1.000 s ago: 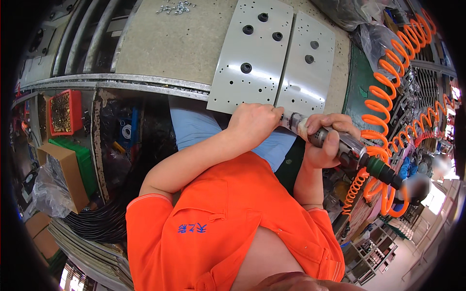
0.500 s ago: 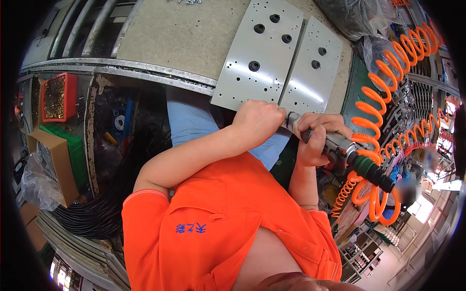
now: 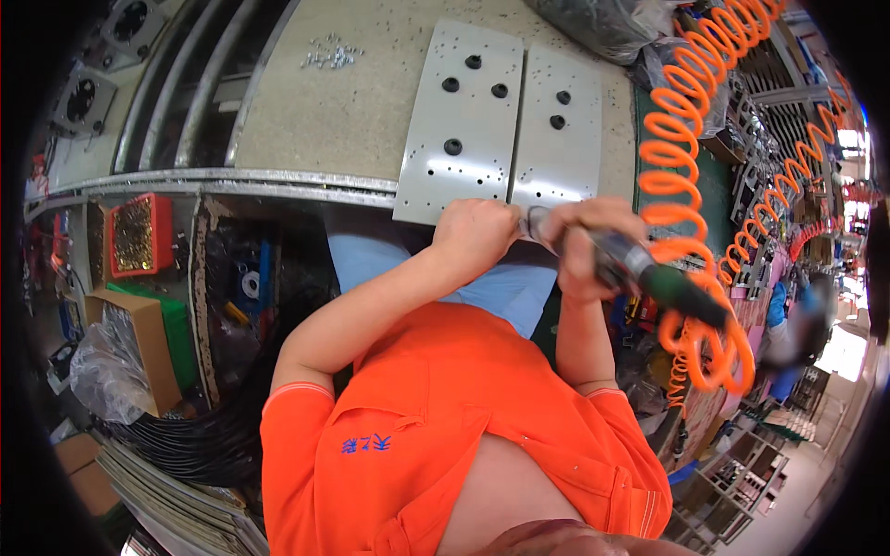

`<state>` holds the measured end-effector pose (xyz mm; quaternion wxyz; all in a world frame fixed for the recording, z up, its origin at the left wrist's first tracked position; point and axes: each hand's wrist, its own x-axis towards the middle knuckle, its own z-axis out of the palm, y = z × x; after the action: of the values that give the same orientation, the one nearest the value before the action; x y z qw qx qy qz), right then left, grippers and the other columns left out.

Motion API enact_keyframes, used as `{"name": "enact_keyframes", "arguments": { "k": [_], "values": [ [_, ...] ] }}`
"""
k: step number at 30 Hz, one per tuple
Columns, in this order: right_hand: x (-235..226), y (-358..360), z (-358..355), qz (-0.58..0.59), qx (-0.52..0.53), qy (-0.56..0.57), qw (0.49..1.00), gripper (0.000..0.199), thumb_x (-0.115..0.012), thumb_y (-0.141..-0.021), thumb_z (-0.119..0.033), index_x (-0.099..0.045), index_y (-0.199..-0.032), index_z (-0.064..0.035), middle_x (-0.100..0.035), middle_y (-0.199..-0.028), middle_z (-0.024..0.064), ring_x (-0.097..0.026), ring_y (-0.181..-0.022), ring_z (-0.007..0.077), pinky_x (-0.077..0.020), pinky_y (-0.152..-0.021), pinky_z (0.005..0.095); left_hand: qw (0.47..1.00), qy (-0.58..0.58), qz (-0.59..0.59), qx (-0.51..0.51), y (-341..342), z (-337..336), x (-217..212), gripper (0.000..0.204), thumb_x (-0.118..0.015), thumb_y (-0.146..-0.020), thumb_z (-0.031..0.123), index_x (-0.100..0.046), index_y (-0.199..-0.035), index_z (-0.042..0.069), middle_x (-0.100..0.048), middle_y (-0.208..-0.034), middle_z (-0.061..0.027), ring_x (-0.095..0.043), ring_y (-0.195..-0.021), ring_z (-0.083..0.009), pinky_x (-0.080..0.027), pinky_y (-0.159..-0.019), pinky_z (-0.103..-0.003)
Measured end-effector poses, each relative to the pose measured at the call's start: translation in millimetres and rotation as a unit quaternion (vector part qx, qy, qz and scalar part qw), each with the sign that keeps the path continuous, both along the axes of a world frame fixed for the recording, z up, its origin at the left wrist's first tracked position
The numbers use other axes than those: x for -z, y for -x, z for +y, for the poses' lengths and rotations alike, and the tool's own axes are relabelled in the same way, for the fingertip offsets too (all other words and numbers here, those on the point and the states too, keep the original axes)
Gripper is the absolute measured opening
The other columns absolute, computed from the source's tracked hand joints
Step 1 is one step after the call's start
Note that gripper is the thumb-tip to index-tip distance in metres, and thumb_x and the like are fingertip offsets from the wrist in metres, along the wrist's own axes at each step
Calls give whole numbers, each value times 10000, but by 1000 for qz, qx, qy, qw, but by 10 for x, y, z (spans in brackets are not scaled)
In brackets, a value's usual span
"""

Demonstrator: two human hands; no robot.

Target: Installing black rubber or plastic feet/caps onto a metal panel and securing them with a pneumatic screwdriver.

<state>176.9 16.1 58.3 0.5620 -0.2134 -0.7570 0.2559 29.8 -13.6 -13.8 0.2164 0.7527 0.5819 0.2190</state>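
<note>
My right hand [image 3: 598,236] is wrapped round a grey-and-black handheld air tool [image 3: 672,287] with a green band, blurred by motion. The tool's nose points left, towards my left hand [image 3: 475,236]. That hand is closed, its fingertips against or right beside the nose; anything pinched in them is hidden. Both hands are at the near edge of two light grey metal plates, a wider left one [image 3: 477,120] and a narrower right one [image 3: 561,157]. Holes dot both plates, and several round black rubber feet [image 3: 452,146] stand on them.
Loose screws [image 3: 332,51] lie on the worktable [image 3: 315,120] left of the plates. A coiled orange hose [image 3: 669,157] hangs on the right. Below left are a red bin [image 3: 165,232] of small parts and a cardboard box [image 3: 148,347]. A dark plastic bag [image 3: 603,28] sits at the back.
My view has shifted, bringing more of the left side and the screws into sight. The tool's rear end has swung and now blurs. Both hands stay close together at the plates' near edge.
</note>
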Motion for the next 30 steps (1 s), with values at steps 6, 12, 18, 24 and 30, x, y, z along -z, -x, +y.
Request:
{"name": "enact_keyframes", "arguments": {
  "k": [6, 12, 18, 24, 30],
  "values": [
    [-454, -575, -322, 252, 63, -4, 966, 255, -601, -901, -228, -472, -1020, -44, -518, -906, 129, -564, -558, 203, -496, -499, 332, 999, -12, -26, 28, -30, 28, -52, 277, -699, -843, 340, -723, -958, 89, -705, -790, -113, -689, -754, -317, -549, -629, -421],
    [-229, -669, -544, 358, 87, 93, 925, 245, -594, -882, -230, -488, -994, -39, -513, -902, 123, -535, -528, 180, -494, -505, 325, 969, 139, -193, -73, 84, 100, -218, 260, -660, -900, 250, -669, -945, -5, -662, -715, -104, -606, -584, -197, -488, -571, -337],
    [-253, -536, -600, 317, 41, 132, 938, 288, -651, -901, -270, -473, -998, -66, -507, -898, 91, -563, -566, 187, -504, -552, 347, 567, 389, -693, -218, 553, -205, -461, 247, -520, -975, 127, -543, -1136, -59, -519, -809, -62, -350, -550, -86, -287, -476, -233],
    [-352, -280, -533, 318, -59, 167, 931, 311, -672, -916, -301, -469, -992, -79, -504, -898, 84, -574, -576, 196, -500, -558, 345, 579, 386, -699, -166, 521, -436, -396, 273, -497, -1015, 148, -535, -1158, -82, -572, -869, -106, -429, -643, -99, -349, -523, -243],
    [-347, -178, -499, 307, -102, 128, 938, 308, -650, -933, -277, -462, -1012, -46, -514, -923, 115, -579, -573, 202, -507, -538, 352, 555, 382, -718, -173, 376, -460, -401, 284, -535, -977, 120, -554, -1180, -78, -636, -1068, -177, -510, -736, -126, -400, -605, -245]
  ]
}}
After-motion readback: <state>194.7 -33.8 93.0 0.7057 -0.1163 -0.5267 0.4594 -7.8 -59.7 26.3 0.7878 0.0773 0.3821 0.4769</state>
